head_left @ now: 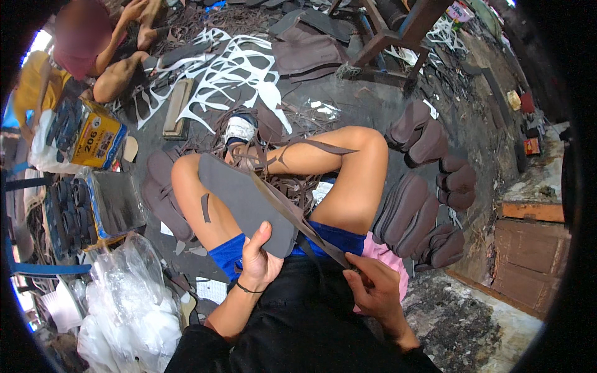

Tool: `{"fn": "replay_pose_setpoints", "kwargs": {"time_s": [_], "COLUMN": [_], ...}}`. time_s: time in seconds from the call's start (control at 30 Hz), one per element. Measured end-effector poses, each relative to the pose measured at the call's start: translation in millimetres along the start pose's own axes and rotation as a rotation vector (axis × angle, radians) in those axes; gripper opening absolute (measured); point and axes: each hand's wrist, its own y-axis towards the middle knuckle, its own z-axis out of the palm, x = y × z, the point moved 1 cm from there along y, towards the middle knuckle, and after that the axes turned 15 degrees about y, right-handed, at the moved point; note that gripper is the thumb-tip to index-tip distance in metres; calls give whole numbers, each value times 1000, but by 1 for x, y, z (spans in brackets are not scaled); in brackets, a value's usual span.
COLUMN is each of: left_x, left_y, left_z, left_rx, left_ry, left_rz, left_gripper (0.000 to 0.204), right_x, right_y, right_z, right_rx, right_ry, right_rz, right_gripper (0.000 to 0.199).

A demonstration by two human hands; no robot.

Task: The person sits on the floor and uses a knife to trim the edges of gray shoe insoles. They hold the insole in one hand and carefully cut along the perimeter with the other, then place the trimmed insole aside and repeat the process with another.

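My left hand grips the heel end of a flat grey shoe sole, with the thumb lying on its upper face. The sole slants across my lap, its other end pointing away to the left. Along its right edge runs a narrow brown strip, which stretches toward my right hand. The fingers of that hand are closed on the strip's near end; whether they also hold a tool is hidden. Thin brown offcuts lie heaped between my legs, and a few rest on my skin.
Stacks of brown soles stand to my right, with more soles by my left leg. White cut-out sheet scraps lie ahead. Clear plastic bags sit at the left near a yellow box. Another person sits at the far left.
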Motion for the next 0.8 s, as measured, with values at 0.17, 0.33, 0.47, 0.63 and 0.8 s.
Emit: {"fn": "replay_pose_setpoints", "kwargs": {"time_s": [0.17, 0.33, 0.47, 0.63, 0.8], "left_x": [0, -1, -2, -6, -4], "left_y": [-19, -32, -40, -45, -52], "left_z": [-15, -30, -46, -56, -74], "left_rx": [12, -37, -37, -41, -33], "left_ry": [113, 151, 213, 239, 207], "left_rz": [-15, -86, -115, -134, -154], "left_gripper": [41, 48, 54, 55, 56], "right_x": [4, -1, -6, -3, -12], "right_y": [17, 38, 57, 63, 28], "right_z": [15, 41, 57, 66, 39], "right_rx": [96, 113, 172, 227, 211], "right_ry": [27, 75, 86, 77, 98], "right_rz": [44, 37, -2, -18, 90], "right_gripper": [25, 24, 25, 27, 27]}}
